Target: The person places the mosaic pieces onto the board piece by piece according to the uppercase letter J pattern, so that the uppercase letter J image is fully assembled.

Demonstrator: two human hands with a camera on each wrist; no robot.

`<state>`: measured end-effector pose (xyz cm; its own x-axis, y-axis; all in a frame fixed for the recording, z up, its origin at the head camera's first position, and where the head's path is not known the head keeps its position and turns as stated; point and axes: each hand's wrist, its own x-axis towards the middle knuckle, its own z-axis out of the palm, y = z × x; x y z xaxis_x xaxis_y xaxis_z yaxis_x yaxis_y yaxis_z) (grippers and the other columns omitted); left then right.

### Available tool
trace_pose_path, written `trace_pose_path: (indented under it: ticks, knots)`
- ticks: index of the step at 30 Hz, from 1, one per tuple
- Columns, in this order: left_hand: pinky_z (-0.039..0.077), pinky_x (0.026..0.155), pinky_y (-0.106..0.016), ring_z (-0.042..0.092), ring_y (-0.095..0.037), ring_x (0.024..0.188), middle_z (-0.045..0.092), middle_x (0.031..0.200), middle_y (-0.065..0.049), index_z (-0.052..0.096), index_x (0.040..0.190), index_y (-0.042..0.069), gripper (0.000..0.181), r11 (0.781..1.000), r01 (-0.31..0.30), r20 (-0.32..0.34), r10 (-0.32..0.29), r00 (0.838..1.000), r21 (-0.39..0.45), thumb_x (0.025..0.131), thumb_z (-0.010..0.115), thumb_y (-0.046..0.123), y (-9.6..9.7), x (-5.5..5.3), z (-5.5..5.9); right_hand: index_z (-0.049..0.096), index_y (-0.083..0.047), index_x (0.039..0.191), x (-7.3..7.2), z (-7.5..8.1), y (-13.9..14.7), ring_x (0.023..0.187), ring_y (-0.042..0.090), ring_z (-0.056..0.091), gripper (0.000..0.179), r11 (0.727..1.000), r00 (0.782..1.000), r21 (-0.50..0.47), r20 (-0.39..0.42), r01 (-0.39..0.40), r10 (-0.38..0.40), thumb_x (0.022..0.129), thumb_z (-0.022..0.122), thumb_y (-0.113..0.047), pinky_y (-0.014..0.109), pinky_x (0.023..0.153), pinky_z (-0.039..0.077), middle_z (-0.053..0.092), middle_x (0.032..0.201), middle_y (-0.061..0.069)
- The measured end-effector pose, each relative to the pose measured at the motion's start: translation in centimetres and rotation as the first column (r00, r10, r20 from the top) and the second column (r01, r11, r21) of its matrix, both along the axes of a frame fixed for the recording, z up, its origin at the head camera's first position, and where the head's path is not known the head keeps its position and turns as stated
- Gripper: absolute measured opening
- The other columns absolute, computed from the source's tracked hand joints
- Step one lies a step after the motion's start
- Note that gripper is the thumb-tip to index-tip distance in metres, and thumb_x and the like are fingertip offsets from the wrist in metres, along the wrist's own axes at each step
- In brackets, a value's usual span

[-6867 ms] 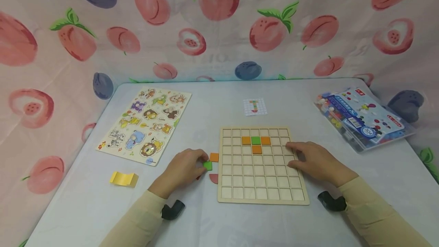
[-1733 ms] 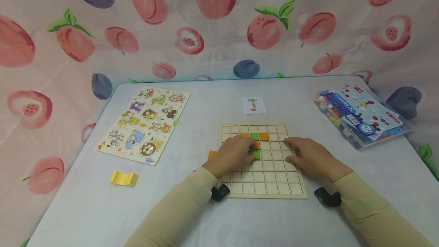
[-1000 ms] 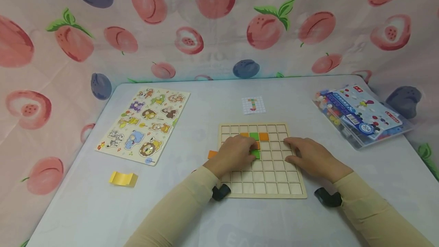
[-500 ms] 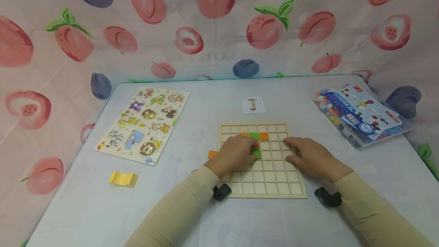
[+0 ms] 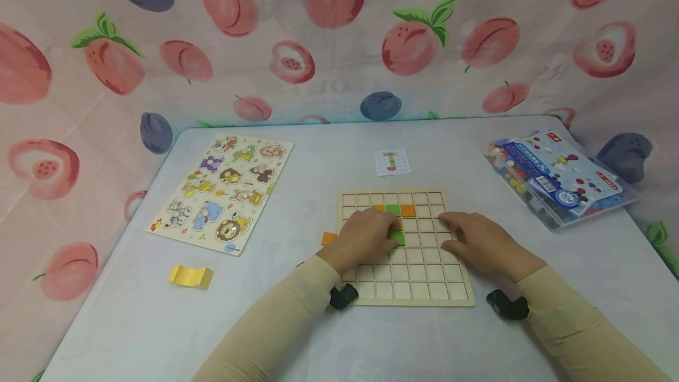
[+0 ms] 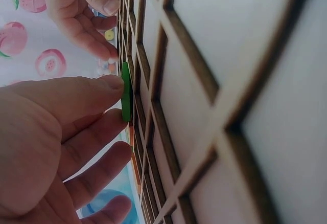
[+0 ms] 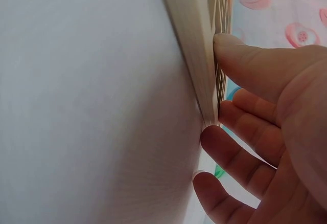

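Note:
My left hand [image 5: 366,239] is over the wooden grid board [image 5: 403,295], its thumb and index finger pinching a green square tile [image 6: 125,92]. In the left wrist view this tile stands slightly proud of the grid. Just beyond it in the head view is an orange tile [image 5: 396,224], partly covered by the fingers. A row of orange, green and orange tiles [image 5: 408,210] sits further up the board. At the board's right edge, my right hand [image 5: 485,244] touches the rim with thumb and fingertips, the fingers loosely bent.
A small pattern card [image 5: 392,162] lies behind the board. An orange tile [image 5: 329,239] is beside its left edge. Left are an animal puzzle [image 5: 223,193] and a yellow curved block [image 5: 191,276]. A clear box [image 5: 562,178] of colourful pieces stands at the right.
Since the earliest frame, my left hand has carried the green tile from the table left of the board onto the grid. Over the last second both hands have stayed nearly still.

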<state>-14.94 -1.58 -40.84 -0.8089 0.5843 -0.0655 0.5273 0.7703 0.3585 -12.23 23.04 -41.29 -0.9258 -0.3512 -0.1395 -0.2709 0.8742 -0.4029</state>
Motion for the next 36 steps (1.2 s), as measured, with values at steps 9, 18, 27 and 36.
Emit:
trace_pose_path:
  ticks: [9, 18, 27, 36]
  knots:
    - [0.047, 0.072, -0.027, 0.061, -0.01, 0.084, 0.068, 0.089, 0.01, 0.074, 0.103, 0.017, 0.014, 1.0, 0.005, 0.0, -0.005, 1.0, 0.009, 0.09, 0.074, 0.02, 0.03, 0.03, 0.08, 0.052, 0.004, 0.14, -0.02, 0.08, -0.12, 0.12, 0.041, 0.055, 0.058, 1.0, 1.0, 0.01, 0.001, 0.005, -0.005, 0.093, 0.071, -0.023, 0.057, 0.101, 0.041, 0.059, 0.133, 0.023]
    - [0.048, 0.076, -0.028, 0.062, -0.012, 0.089, 0.069, 0.092, 0.01, 0.073, 0.105, 0.017, 0.015, 1.0, -0.009, 0.003, 0.009, 1.0, 0.007, 0.09, 0.074, 0.02, 0.05, 0.07, 0.1, 0.052, 0.003, 0.141, -0.07, 0.01, -0.16, 0.122, 0.042, 0.054, 0.058, 1.0, 1.0, 0.016, 0.003, 0.012, -0.012, 0.093, 0.072, -0.024, 0.057, 0.102, 0.041, 0.058, 0.134, 0.023]
    - [0.049, 0.081, -0.031, 0.062, -0.015, 0.094, 0.069, 0.095, 0.009, 0.072, 0.108, 0.017, 0.02, 1.0, -0.024, 0.002, 0.024, 1.0, -0.006, 0.089, 0.075, 0.021, 0.07, 0.02, -0.01, 0.052, 0.004, 0.141, 0.01, -0.01, -0.11, 0.123, 0.043, 0.053, 0.058, 1.0, 1.0, 0.012, -0.002, 0.006, -0.006, 0.093, 0.072, -0.023, 0.057, 0.102, 0.04, 0.057, 0.136, 0.024]
    - [0.048, 0.079, -0.032, 0.061, -0.017, 0.094, 0.067, 0.093, 0.008, 0.07, 0.106, 0.016, 0.019, 1.0, -0.024, 0.005, 0.024, 1.0, -0.019, 0.089, 0.075, 0.023, 0.28, -0.01, 0.25, 0.052, 0.003, 0.141, -0.06, -0.01, -0.1, 0.123, 0.043, 0.053, 0.058, 1.0, 1.0, 0.003, 0.009, 0.009, -0.009, 0.093, 0.072, -0.023, 0.058, 0.102, 0.04, 0.057, 0.135, 0.024]
